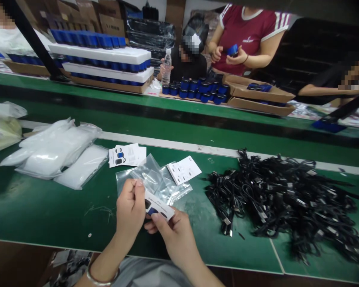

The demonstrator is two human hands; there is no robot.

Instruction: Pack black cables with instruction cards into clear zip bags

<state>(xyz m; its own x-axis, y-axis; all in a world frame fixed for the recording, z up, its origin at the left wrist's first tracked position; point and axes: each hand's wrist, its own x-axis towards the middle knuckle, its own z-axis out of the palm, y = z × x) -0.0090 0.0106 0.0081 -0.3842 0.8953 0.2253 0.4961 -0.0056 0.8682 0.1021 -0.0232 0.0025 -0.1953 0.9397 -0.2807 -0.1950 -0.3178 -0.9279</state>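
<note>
Nearest the camera, a thin silver bangle (pixel 103 277) circled the wrist of the person's left hand (pixel 129 207), and the right hand (pixel 175 235) came in beside it, both over a long green conveyor bench (pixel 42 211). To the right sprawled a tangled heap of black charging cables (pixel 281 203); to the left lay a stack of milky, flat plastic packets (pixel 55 153). Just ahead of the hands lay a crumpled clear zip bag (pixel 146 175), with a white printed leaflet (pixel 184 170) on its right and a second white leaflet (pixel 127 155) on its left. Between the hands sat a small white printed card (pixel 159 208) showing blue and black product pictures. The right fingers (pixel 164 218) pinched it near its lower edge; the left hand was curled, the card's end against it, but whether it gripped was hard to tell. A light pinch at the edges seemed best, keeping the card flat. The hands hid part of the card, and its small print could not be read.
</note>
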